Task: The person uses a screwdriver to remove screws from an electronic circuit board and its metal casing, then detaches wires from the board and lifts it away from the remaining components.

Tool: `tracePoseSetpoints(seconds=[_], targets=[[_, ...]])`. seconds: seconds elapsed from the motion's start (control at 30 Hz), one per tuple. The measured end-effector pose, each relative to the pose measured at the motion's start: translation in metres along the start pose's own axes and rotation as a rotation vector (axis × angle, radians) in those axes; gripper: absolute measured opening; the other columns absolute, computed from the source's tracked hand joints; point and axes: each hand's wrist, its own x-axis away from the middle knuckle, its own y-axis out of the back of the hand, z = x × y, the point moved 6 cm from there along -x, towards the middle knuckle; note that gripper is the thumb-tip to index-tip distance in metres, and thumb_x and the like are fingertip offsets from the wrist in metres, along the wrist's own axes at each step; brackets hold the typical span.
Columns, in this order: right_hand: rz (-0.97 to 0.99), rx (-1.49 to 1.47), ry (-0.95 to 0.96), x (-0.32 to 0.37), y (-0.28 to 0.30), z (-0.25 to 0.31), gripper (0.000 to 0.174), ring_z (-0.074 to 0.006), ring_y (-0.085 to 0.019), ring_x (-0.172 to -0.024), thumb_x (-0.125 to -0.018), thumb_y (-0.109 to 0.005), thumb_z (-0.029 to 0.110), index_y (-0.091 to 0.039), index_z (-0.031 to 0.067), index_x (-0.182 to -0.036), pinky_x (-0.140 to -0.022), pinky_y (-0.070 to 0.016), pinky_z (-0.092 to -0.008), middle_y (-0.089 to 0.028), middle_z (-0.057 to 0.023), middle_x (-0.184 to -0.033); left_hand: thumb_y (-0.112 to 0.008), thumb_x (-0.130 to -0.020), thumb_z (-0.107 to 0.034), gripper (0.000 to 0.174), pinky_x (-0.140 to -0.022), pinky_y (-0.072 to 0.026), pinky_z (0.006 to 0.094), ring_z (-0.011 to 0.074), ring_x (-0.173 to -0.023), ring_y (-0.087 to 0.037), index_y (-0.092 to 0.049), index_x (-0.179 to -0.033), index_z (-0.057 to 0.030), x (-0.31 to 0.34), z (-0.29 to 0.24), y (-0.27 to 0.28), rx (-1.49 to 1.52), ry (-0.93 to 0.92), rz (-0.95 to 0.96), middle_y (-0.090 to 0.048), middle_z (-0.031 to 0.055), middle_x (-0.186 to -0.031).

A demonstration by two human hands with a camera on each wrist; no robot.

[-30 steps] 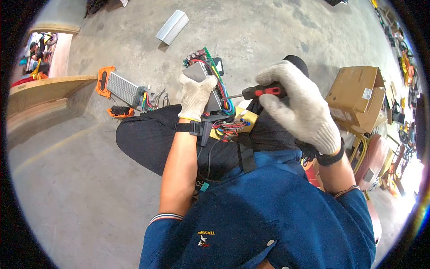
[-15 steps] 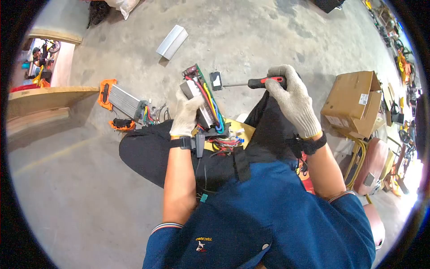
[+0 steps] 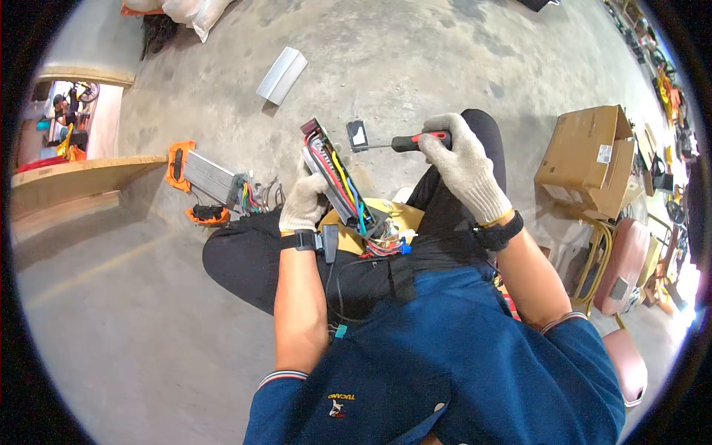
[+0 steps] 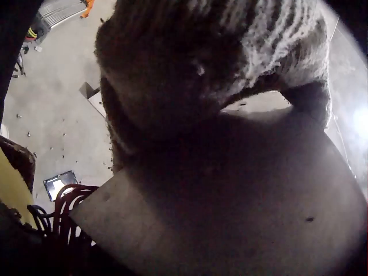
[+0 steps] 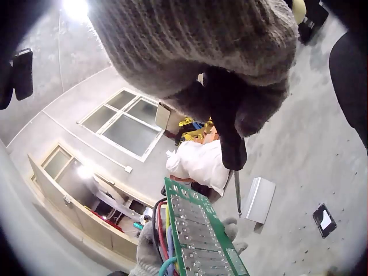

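In the head view my gloved left hand (image 3: pixel 302 202) grips a controller circuit board assembly (image 3: pixel 331 176) tilted over the lap, its thick red, yellow and blue wires facing up. The left wrist view has the assembly's flat metal plate (image 4: pixel 247 195) beneath the glove. Green board and solder joints show in the right wrist view, where the circuit board (image 5: pixel 201 230) stands below the screwdriver shaft (image 5: pixel 238 192). My gloved right hand (image 3: pixel 466 169) holds the screwdriver by its black and red handle (image 3: pixel 415 143), the shaft pointing left, apart from the board.
A small black part with a white patch (image 3: pixel 357 136) lies on the floor, beyond it an aluminium housing (image 3: pixel 282 76). To the left sits a finned controller (image 3: pixel 211 176) with orange pieces. A cardboard box (image 3: pixel 582 159) stands at right. Something yellow (image 3: pixel 404 217) lies across the lap.
The screwdriver has moved from beside the board up and away, then slightly back left. My left hand has turned the assembly so its wired side faces up more.
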Motion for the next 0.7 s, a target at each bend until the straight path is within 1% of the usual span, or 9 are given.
tracePoseSetpoints(seconds=[0.03, 0.17, 0.23, 0.27, 0.33, 0.47, 0.53, 0.67, 0.7], targets=[[0.007, -0.022, -0.01, 0.001, -0.002, 0.002, 0.037, -0.0315, -0.077, -0.103, -0.099, -0.08, 0.03, -0.072, 0.0047, -0.125, -0.092, -0.0587, -0.0416, -0.078, -0.0181, -0.107, -0.066, -0.072, -0.004, 0.097, -0.107, -0.0637, 0.051, 0.0376, -0.136, -0.068, -0.042, -0.165, -0.0049, -0.002, 0.003, 0.004, 0.017, 0.015, 0.038, -0.062, 0.0204, -0.155], [-0.003, -0.048, -0.007, 0.001, -0.007, 0.004, 0.036, -0.0323, -0.078, -0.102, -0.099, -0.08, 0.029, -0.071, 0.0047, -0.124, -0.091, -0.0591, -0.0414, -0.078, -0.0183, -0.108, -0.068, -0.073, -0.003, 0.096, -0.106, -0.0638, 0.0514, 0.0374, -0.136, -0.067, -0.042, -0.165, -0.005, -0.001, 0.003, 0.0, 0.03, 0.002, 0.066, -0.062, 0.02, -0.155], [-0.001, -0.067, 0.014, 0.001, -0.009, 0.005, 0.035, -0.0323, -0.078, -0.101, -0.099, -0.08, 0.029, -0.07, 0.0047, -0.124, -0.09, -0.0594, -0.041, -0.078, -0.0187, -0.108, -0.071, -0.072, -0.006, 0.078, -0.095, -0.0682, 0.0449, 0.0279, -0.113, -0.076, -0.055, -0.149, -0.0046, 0.004, -0.003, -0.011, 0.102, -0.008, 0.004, -0.071, 0.0133, -0.128], [-0.005, -0.067, 0.009, 0.002, -0.01, 0.005, 0.035, -0.0323, -0.078, -0.101, -0.099, -0.08, 0.029, -0.07, 0.0047, -0.124, -0.09, -0.0594, -0.041, -0.078, -0.0187, -0.108, -0.071, -0.072, -0.006, 0.078, -0.095, -0.0682, 0.0449, 0.0279, -0.113, -0.076, -0.055, -0.149, -0.0046, 0.003, -0.001, -0.011, 0.101, -0.003, 0.007, -0.071, 0.0133, -0.128], [0.004, -0.054, 0.021, 0.002, -0.012, 0.007, 0.035, -0.0324, -0.078, -0.102, -0.099, -0.08, 0.028, -0.07, 0.0045, -0.123, -0.09, -0.0594, -0.041, -0.078, -0.019, -0.107, -0.072, -0.072, -0.005, 0.08, -0.097, -0.0682, 0.0457, 0.0285, -0.12, -0.075, -0.054, -0.15, -0.0059, 0.0, 0.002, -0.007, 0.106, -0.017, -0.011, -0.07, 0.0145, -0.136], [0.01, -0.046, 0.012, 0.005, -0.017, 0.008, 0.035, -0.0329, -0.078, -0.103, -0.099, -0.08, 0.027, -0.07, 0.0038, -0.123, -0.091, -0.0592, -0.0406, -0.078, -0.0194, -0.109, -0.074, -0.072, -0.005, 0.08, -0.098, -0.068, 0.0458, 0.028, -0.121, -0.074, -0.054, -0.15, -0.0059, -0.001, 0.005, 0.004, 0.086, 0.014, 0.023, -0.07, 0.0145, -0.138], [0.022, -0.051, 0.041, 0.006, -0.018, 0.01, 0.037, -0.0337, -0.078, -0.106, -0.098, -0.079, 0.027, -0.07, 0.0028, -0.123, -0.093, -0.0591, -0.0409, -0.077, -0.0203, -0.111, -0.075, -0.072, -0.005, 0.079, -0.098, -0.0678, 0.0455, 0.0277, -0.12, -0.074, -0.054, -0.149, -0.0051, -0.001, 0.005, 0.003, 0.083, 0.007, 0.007, -0.07, 0.0147, -0.139], [0.015, -0.004, 0.047, 0.005, -0.018, 0.01, 0.038, -0.0342, -0.078, -0.109, -0.098, -0.079, 0.028, -0.07, 0.0022, -0.124, -0.094, -0.059, -0.0414, -0.077, -0.0207, -0.113, -0.075, -0.073, -0.007, 0.078, -0.096, -0.0676, 0.0443, 0.0262, -0.113, -0.075, -0.055, -0.148, -0.0049, 0.0, 0.003, 0.001, 0.068, -0.007, 0.007, -0.071, 0.0136, -0.132], [0.018, -0.003, 0.041, 0.006, -0.017, 0.012, 0.038, -0.0344, -0.078, -0.109, -0.098, -0.08, 0.028, -0.07, 0.0023, -0.124, -0.094, -0.0591, -0.0418, -0.077, -0.0208, -0.113, -0.075, -0.074, -0.008, 0.076, -0.095, -0.0675, 0.0438, 0.0253, -0.109, -0.075, -0.056, -0.147, -0.0048, 0.0, 0.002, 0.0, 0.051, 0.009, 0.026, -0.072, 0.0126, -0.128]])
